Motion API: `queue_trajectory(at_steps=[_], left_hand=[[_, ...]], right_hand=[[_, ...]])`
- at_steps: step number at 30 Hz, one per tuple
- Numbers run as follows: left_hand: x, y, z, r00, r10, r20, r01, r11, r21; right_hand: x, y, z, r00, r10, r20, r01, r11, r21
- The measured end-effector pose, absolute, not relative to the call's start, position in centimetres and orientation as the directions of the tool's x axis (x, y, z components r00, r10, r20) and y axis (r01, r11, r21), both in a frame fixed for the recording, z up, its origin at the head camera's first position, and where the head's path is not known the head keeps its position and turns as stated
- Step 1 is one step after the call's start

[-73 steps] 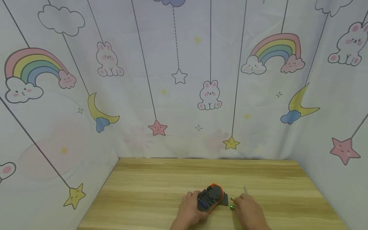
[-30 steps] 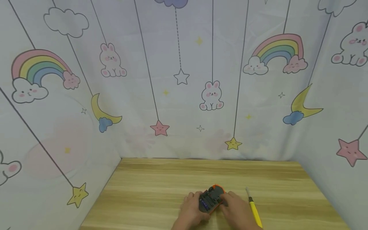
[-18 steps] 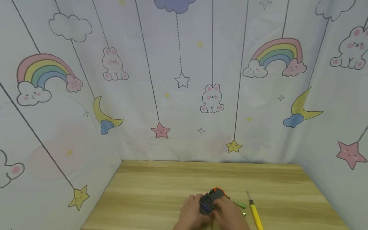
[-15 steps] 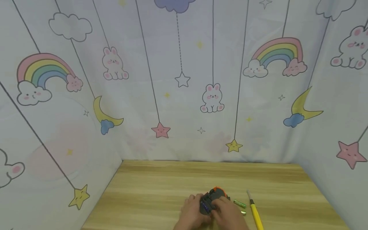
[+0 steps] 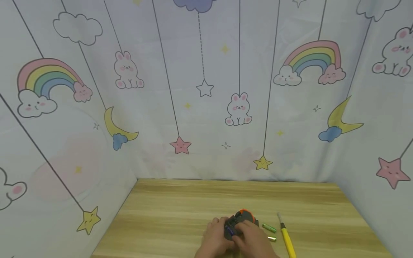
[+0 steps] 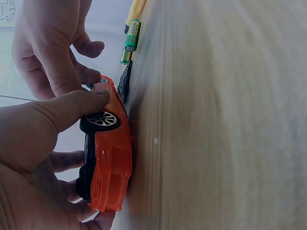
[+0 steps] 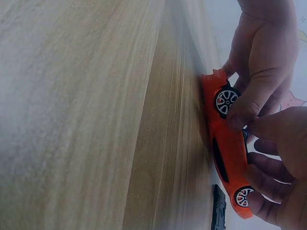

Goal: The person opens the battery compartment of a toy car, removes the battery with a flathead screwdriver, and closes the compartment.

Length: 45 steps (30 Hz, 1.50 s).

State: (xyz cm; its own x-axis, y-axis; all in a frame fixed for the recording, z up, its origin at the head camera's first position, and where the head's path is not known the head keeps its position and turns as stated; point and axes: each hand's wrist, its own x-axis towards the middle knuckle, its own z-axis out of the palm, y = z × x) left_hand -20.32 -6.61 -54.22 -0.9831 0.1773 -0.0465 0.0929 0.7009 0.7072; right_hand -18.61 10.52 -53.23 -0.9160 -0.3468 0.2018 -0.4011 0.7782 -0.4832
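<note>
An orange toy car (image 7: 229, 148) lies wheels up near the front of the table, its black underside (image 5: 246, 217) facing upward. My left hand (image 5: 215, 236) grips its rear end, thumb beside a rear wheel (image 6: 101, 120). Over the battery slots, my right hand (image 5: 253, 238) bends its fingers onto the underside. In the right wrist view its fingertips touch the car's edge near the front wheel. A blue-purple piece (image 5: 230, 230) shows in the slots; I cannot tell whether the right fingers pinch anything there. A black cover (image 7: 218, 207) lies by the car's front.
Two green batteries (image 5: 269, 228) lie to the right of the car, one partly behind the right hand. Farther right is a screwdriver (image 5: 287, 240) with a yellow handle. A wall cloth (image 5: 206, 161) with cartoon prints closes off the back and sides of the table.
The right hand has moved left from the two green batteries on the table to the car's underside, uncovering the screwdriver. The left hand keeps its grip on the car throughout.
</note>
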Motion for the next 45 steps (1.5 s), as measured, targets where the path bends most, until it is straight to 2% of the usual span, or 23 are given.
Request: queue_trajectory(at_steps=[11,28,38,45], left_hand=[[-20.1,-6.8,-54.3,-0.982,0.187,-0.022,0.118,0.701,0.703],[-19.9,-6.9,-53.9,-0.98,0.199,-0.005,0.14,0.708,0.692],[-20.2,-6.8,-53.9,-0.981,0.19,-0.03,0.116,0.711,0.694],[-20.3,-6.8,-54.3,-0.98,0.198,-0.031,0.121,0.709,0.695]], right_hand=[[-19.1,9.9,-53.5,-0.908,-0.343,0.239,-0.416,0.796,-0.44],[-19.7,9.5,-53.7,-0.92,-0.351,0.178,-0.389,0.751,-0.534],[-19.3,9.7,-53.9,-0.879,-0.389,0.275,-0.476,0.736,-0.481],[-19.2,9.5,-53.8,-0.885,-0.361,0.295,-0.46,0.778,-0.428]])
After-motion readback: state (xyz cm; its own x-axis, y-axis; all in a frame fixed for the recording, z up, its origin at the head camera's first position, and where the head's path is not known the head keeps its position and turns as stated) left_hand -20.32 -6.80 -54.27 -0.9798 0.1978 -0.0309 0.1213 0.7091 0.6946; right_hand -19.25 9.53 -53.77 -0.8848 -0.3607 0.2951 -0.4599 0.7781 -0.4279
